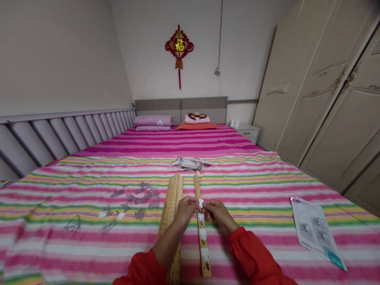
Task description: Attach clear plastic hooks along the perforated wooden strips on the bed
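**Left hand (pixel 187 209) and right hand (pixel 218 213) grasp a white piece (pixel 201 203) on a narrow wooden strip (pixel 197 186)**

Thumb and fingers of the left hand pinch the piece at its left edge, while the right hand's fingertips close on its right edge. Both hands sit level with each other, with red sleeves (pixel 255 257) behind them.

Directly beneath the fingers, the wooden strip points away from the body; its far end shows beyond the hands. On its nearer stretch, below the hands, three more white pieces (pixel 203 236) follow one another in a row, each with a small looped part whose detail is too blurred to tell.

Just left of the strip, partly under the left forearm, lies perforated wooden boarding (pixel 170 202), dotted with holes. Farther left of the left hand, small clear packets (pixel 145 196) are scattered, with two white tags (pixel 121 215) among them.

Well to the right of the right hand rests a clear-and-white blister pack (pixel 314 225) with a teal corner. Straight beyond both hands is a larger plastic packet (pixel 190 163). Everything lies on a striped bedspread (pixel 243 178); farther off are folded bedding (pixel 154 120) and a headboard (pixel 204 103).
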`<state>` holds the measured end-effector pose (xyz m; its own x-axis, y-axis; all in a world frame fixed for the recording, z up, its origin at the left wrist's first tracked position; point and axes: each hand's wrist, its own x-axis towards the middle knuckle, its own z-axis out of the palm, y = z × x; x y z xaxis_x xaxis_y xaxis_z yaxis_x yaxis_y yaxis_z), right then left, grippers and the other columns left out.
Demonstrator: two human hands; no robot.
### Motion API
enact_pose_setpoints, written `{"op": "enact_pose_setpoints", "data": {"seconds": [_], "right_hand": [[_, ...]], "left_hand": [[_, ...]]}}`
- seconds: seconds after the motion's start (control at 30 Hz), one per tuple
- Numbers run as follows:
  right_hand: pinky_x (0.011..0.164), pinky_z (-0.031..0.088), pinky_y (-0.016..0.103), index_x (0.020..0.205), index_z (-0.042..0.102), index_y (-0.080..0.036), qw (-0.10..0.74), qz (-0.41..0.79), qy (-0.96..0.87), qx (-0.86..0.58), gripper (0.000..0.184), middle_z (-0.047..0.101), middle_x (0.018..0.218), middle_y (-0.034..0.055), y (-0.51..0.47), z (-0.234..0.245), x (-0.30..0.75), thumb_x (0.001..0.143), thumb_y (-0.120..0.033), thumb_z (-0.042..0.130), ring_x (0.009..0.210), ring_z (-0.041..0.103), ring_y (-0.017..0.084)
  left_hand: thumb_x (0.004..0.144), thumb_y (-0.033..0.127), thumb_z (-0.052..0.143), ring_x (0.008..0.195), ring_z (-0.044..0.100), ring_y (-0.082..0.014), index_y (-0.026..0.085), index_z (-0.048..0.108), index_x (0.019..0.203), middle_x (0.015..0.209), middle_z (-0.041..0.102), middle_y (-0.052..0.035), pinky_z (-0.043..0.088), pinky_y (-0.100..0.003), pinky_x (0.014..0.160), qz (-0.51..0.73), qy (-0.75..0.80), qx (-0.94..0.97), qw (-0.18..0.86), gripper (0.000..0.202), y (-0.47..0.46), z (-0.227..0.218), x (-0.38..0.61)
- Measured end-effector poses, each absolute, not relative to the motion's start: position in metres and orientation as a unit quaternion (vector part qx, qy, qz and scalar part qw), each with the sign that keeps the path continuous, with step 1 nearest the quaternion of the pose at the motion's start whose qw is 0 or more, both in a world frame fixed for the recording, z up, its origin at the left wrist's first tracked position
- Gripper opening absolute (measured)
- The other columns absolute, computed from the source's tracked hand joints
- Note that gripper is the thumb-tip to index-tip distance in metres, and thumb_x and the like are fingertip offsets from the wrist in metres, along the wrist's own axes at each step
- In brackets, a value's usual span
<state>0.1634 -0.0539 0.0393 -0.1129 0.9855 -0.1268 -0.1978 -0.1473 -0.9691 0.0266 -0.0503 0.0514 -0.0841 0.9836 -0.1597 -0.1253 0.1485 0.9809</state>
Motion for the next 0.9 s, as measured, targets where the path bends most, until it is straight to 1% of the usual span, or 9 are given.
{"op": "enact_pose_setpoints", "data": {"seconds": [0.13,0.33,0.47,0.57,0.67,0.8,0.9], "right_hand": [[0.036,0.035,0.018,0.052,0.06,-0.014,0.483,0.617,-0.42,-0.458,0.029,0.056,0.037,-0.0031,-0.041,0.026,0.163,0.06,-0.04,0.07,0.031,0.044,0.006],[0.033,0.034,0.017,0.053,0.059,-0.015,0.479,0.614,-0.405,-0.478,0.023,0.059,0.041,-0.0028,-0.03,0.013,0.163,0.062,-0.033,0.068,0.03,0.044,0.005],[0.032,0.035,0.016,0.051,0.058,-0.015,0.461,0.613,-0.4,-0.501,0.021,0.057,0.038,-0.003,-0.024,0.007,0.16,0.062,-0.03,0.067,0.029,0.044,0.005],[0.031,0.033,0.015,0.05,0.057,-0.015,0.451,0.614,-0.398,-0.511,0.022,0.052,0.033,-0.0045,-0.021,0.004,0.159,0.065,-0.029,0.065,0.027,0.043,0.005],[0.03,0.032,0.015,0.049,0.055,-0.016,0.45,0.613,-0.393,-0.517,0.023,0.05,0.031,-0.0052,-0.021,0.002,0.159,0.066,-0.028,0.065,0.026,0.042,0.005],[0.03,0.032,0.015,0.048,0.055,-0.016,0.449,0.616,-0.386,-0.519,0.024,0.051,0.032,-0.0047,-0.02,0.0,0.158,0.067,-0.027,0.065,0.027,0.042,0.005],[0.031,0.035,0.015,0.049,0.056,-0.015,0.452,0.619,-0.377,-0.52,0.023,0.053,0.034,-0.0037,-0.02,0.0,0.157,0.067,-0.027,0.066,0.028,0.044,0.005]], "left_hand": [[0.05,0.022,0.076,0.051,0.055,-0.0094,0.015,0.061,0.061,0.05,0.059,0.0042,0.042,-0.021,0.056,0.516,0.546,0.383,0.538,0.02,-0.038,0.042,0.03],[0.051,0.018,0.072,0.051,0.058,-0.0103,0.016,0.059,0.06,0.048,0.06,0.004,0.046,-0.023,0.059,0.489,0.567,0.356,0.56,0.016,-0.029,0.03,0.031],[0.052,0.016,0.069,0.048,0.055,-0.0091,0.015,0.058,0.059,0.044,0.058,0.0054,0.043,-0.021,0.054,0.479,0.591,0.352,0.545,0.013,-0.022,0.024,0.032],[0.053,0.015,0.067,0.045,0.053,-0.0089,0.015,0.058,0.058,0.041,0.055,0.0058,0.041,-0.02,0.051,0.469,0.608,0.357,0.532,0.01,-0.017,0.02,0.032],[0.053,0.014,0.065,0.045,0.052,-0.0094,0.015,0.058,0.056,0.04,0.055,0.0057,0.04,-0.02,0.05,0.461,0.614,0.366,0.526,0.008,-0.013,0.016,0.032],[0.054,0.013,0.063,0.045,0.051,-0.0093,0.015,0.057,0.055,0.04,0.053,0.0063,0.039,-0.02,0.049,0.457,0.619,0.378,0.515,0.006,-0.01,0.01,0.033],[0.055,0.011,0.06,0.043,0.048,-0.0089,0.016,0.055,0.054,0.038,0.05,0.0066,0.037,-0.02,0.047,0.448,0.625,0.385,0.51,0.008,-0.009,0.009,0.034]]}}
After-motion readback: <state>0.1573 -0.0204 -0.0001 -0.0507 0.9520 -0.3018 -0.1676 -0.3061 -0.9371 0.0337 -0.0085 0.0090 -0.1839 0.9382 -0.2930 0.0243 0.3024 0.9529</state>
